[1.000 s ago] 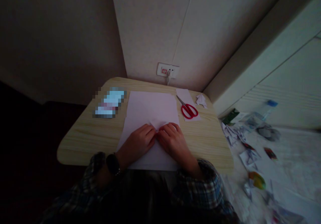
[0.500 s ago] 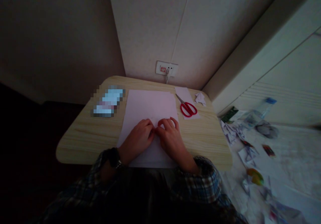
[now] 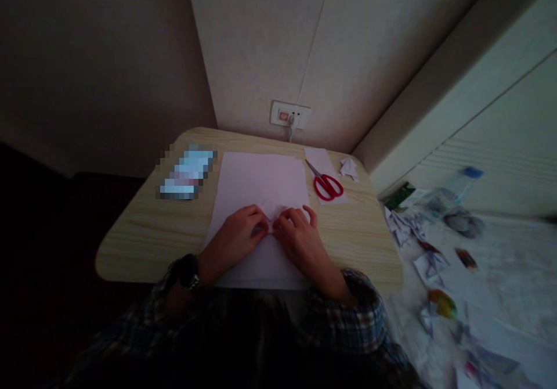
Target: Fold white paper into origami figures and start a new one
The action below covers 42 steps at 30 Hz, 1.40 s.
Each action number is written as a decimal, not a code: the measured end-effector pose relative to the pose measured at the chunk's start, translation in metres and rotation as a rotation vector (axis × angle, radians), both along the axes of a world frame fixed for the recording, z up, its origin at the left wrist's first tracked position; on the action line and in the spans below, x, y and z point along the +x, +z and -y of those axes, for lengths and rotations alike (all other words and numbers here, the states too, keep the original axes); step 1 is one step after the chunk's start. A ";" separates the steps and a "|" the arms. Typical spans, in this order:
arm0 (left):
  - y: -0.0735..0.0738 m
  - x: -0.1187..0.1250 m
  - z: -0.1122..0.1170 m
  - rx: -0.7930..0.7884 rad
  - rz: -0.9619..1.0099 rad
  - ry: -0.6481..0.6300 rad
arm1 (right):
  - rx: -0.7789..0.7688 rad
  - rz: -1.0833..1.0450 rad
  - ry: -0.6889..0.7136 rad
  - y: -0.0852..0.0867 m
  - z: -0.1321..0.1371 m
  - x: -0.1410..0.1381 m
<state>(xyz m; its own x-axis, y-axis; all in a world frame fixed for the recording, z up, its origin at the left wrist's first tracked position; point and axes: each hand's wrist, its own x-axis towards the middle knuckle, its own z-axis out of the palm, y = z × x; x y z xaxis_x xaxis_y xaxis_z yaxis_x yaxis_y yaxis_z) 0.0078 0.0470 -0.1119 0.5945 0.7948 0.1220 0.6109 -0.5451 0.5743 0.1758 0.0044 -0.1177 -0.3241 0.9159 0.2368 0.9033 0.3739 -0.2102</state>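
My left hand (image 3: 237, 233) and my right hand (image 3: 300, 239) meet over the middle of some white paper sheets (image 3: 263, 177) lying on a small wooden table. Between the fingertips of both hands is a small piece of folded paper (image 3: 273, 213), white like the sheets under it. Its shape is mostly hidden by the fingers. The left thumb and fingers pinch its left side; the right fingers close on its right side, with the little finger raised.
Red-handled scissors (image 3: 328, 187) lie on a paper strip (image 3: 319, 158) at the right, beside a folded paper figure (image 3: 348, 168). A blurred phone (image 3: 189, 173) is at the left. Past the table's right edge are paper scraps (image 3: 404, 226) and a plastic bottle (image 3: 463, 183).
My hands have moved slightly apart, and more of the small folded paper shows between them. The right little finger sticks out further to the right.
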 end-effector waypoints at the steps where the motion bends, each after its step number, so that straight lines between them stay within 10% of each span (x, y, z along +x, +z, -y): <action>1: 0.000 0.000 0.001 0.008 0.001 0.003 | 0.003 0.006 0.011 -0.001 0.000 0.001; 42: -0.002 -0.001 0.007 0.172 -0.088 -0.019 | 0.060 0.006 0.141 0.009 -0.008 0.006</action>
